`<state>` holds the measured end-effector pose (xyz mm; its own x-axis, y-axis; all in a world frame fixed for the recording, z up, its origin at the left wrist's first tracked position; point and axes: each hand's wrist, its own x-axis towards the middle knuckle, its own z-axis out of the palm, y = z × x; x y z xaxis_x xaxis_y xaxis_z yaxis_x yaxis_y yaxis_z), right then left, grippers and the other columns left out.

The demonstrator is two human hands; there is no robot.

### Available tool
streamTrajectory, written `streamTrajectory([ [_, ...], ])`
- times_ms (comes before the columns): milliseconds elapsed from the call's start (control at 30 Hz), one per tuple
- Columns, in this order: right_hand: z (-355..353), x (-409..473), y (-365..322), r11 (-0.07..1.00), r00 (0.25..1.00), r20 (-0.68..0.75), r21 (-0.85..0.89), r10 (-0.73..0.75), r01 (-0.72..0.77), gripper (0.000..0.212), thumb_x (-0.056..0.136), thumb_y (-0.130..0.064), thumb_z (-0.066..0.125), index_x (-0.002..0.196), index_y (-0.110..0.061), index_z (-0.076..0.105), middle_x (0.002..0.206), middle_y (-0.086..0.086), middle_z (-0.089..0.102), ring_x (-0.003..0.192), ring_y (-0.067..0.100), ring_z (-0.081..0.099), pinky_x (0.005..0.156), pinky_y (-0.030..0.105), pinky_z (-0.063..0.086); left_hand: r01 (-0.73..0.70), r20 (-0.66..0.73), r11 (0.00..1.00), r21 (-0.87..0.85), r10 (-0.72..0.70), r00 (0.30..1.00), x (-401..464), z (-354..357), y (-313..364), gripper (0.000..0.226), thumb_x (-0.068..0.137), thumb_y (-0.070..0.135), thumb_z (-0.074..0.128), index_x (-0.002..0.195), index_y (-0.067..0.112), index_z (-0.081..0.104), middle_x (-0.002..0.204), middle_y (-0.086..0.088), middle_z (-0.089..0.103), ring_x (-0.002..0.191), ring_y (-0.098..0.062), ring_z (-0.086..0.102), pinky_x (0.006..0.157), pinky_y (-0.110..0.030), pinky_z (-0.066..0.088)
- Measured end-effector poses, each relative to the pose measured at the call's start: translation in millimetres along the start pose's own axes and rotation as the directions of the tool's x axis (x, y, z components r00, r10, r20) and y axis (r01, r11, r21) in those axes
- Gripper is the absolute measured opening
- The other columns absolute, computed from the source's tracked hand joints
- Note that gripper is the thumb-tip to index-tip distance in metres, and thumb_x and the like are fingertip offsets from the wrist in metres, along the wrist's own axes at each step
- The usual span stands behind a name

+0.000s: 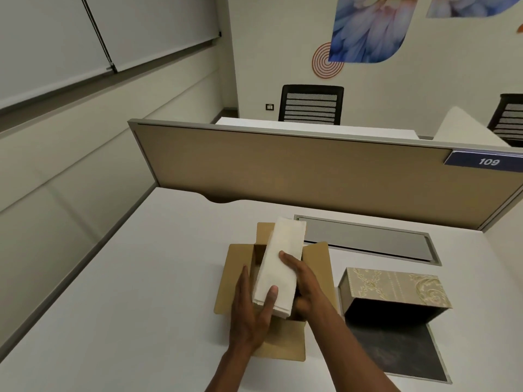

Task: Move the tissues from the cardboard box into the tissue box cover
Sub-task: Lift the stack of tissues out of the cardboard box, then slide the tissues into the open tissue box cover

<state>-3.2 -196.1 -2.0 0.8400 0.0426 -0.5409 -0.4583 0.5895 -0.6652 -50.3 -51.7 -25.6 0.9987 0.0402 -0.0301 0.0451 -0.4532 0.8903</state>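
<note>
A white stack of tissues is held tilted above the open cardboard box on the white desk. My left hand grips the stack's near left end, thumb on top. My right hand holds its right side, fingers across the top. To the right lies the tissue box cover, gold-patterned, resting on its side with its dark inside facing me and its flap open flat on the desk. The inside of the cardboard box is mostly hidden by the tissues and my hands.
The white desk has a grey cable hatch behind the boxes. A tan partition with a "109" label closes off the back. Black chairs stand beyond it. A wall runs along the left.
</note>
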Motion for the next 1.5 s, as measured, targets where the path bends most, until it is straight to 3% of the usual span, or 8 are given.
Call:
streamTrajectory([
  [200, 1, -29, -15, 0.99, 0.995, 0.017, 0.096, -0.103, 0.101, 0.063, 0.083, -0.037, 0.078, 0.135, -0.014, 0.052, 0.133, 0.027, 0.062, 0.126, 0.047, 0.059, 0.105, 0.065, 0.047, 0.062, 0.027, 0.955, -0.289, -0.057, 0.998, -7, 6, 32, 0.093, 0.06, 0.082, 0.059, 0.141, 0.048, 0.027, 0.136, 0.009, 0.053, 0.104, -0.013, 0.063, 0.062, -0.011, 0.055],
  [367, -3, -52, -25, 0.952, 0.966, -0.041, 0.165, -0.255, 0.258, 0.071, 0.075, -0.037, 0.079, 0.136, -0.014, 0.052, 0.129, 0.026, 0.064, 0.119, 0.046, 0.063, 0.102, 0.069, 0.048, 0.257, 0.179, 0.737, -0.625, -0.185, 0.966, -20, 13, 51, 0.081, 0.061, 0.063, 0.079, 0.131, 0.036, 0.049, 0.121, 0.0, 0.067, 0.109, -0.026, 0.067, 0.083, -0.042, 0.063],
  [433, -4, -60, -25, 0.93, 0.947, -0.093, 0.18, -0.307, 0.319, 0.072, 0.075, -0.036, 0.079, 0.137, -0.012, 0.051, 0.129, 0.026, 0.064, 0.119, 0.047, 0.063, 0.1, 0.069, 0.049, 0.286, 0.219, 0.667, -0.687, -0.185, 0.958, -28, 17, 62, 0.073, 0.06, 0.058, 0.082, 0.124, 0.036, 0.054, 0.113, 0.001, 0.071, 0.108, -0.025, 0.068, 0.079, -0.039, 0.063],
  [833, -32, -109, -21, 0.849, 0.823, -0.319, 0.092, -0.47, 0.521, 0.082, 0.069, -0.049, 0.077, 0.139, -0.023, 0.043, 0.124, 0.016, 0.064, 0.113, 0.037, 0.067, 0.092, 0.062, 0.057, 0.272, 0.296, 0.755, -0.597, -0.107, 0.949, -53, 36, 88, 0.103, 0.046, 0.062, 0.09, 0.134, 0.03, 0.049, 0.123, -0.005, 0.066, 0.115, -0.025, 0.064, 0.094, -0.053, 0.058],
  [1000, -92, -128, -48, 0.847, 0.783, -0.452, 0.104, -0.427, 0.522, 0.077, 0.069, -0.05, 0.078, 0.136, -0.022, 0.053, 0.124, 0.014, 0.064, 0.112, 0.033, 0.066, 0.088, 0.053, 0.06, 0.325, 0.414, 0.783, -0.531, -0.095, 0.905, -51, 33, 85, 0.112, 0.039, 0.055, 0.096, 0.135, 0.032, 0.045, 0.125, -0.006, 0.063, 0.116, -0.026, 0.06, 0.096, -0.044, 0.058],
  [1100, -128, -139, -52, 0.866, 0.772, -0.477, 0.043, -0.42, 0.498, 0.061, 0.076, -0.042, 0.081, 0.128, -0.02, 0.06, 0.122, 0.013, 0.067, 0.109, 0.03, 0.066, 0.075, 0.042, 0.059, 0.38, 0.51, 0.781, -0.496, -0.093, 0.855, -53, 38, 89, 0.108, 0.041, 0.05, 0.099, 0.134, 0.03, 0.047, 0.126, -0.006, 0.064, 0.117, -0.028, 0.06, 0.087, -0.036, 0.06],
  [1233, -157, -150, -48, 0.863, 0.754, -0.498, 0.021, -0.428, 0.504, 0.046, 0.088, -0.028, 0.076, 0.129, -0.028, 0.056, 0.123, 0.008, 0.068, 0.111, 0.031, 0.065, 0.087, 0.049, 0.059, 0.46, 0.59, 0.768, -0.447, -0.133, 0.796, -61, 57, 100, 0.087, 0.055, 0.05, 0.091, 0.13, 0.033, 0.051, 0.123, -0.006, 0.066, 0.112, -0.028, 0.061, 0.067, -0.025, 0.058],
  [1500, -191, -180, -65, 0.908, 0.807, -0.444, -0.036, -0.389, 0.418, 0.057, 0.088, -0.043, 0.068, 0.137, -0.021, 0.05, 0.123, 0.014, 0.061, 0.113, 0.037, 0.061, 0.095, 0.059, 0.056, 0.46, 0.611, 0.787, -0.41, -0.138, 0.78, -58, 83, 112, 0.077, 0.064, 0.039, 0.088, 0.13, 0.028, 0.051, 0.125, -0.01, 0.064, 0.114, -0.031, 0.061, 0.078, -0.035, 0.059],
])
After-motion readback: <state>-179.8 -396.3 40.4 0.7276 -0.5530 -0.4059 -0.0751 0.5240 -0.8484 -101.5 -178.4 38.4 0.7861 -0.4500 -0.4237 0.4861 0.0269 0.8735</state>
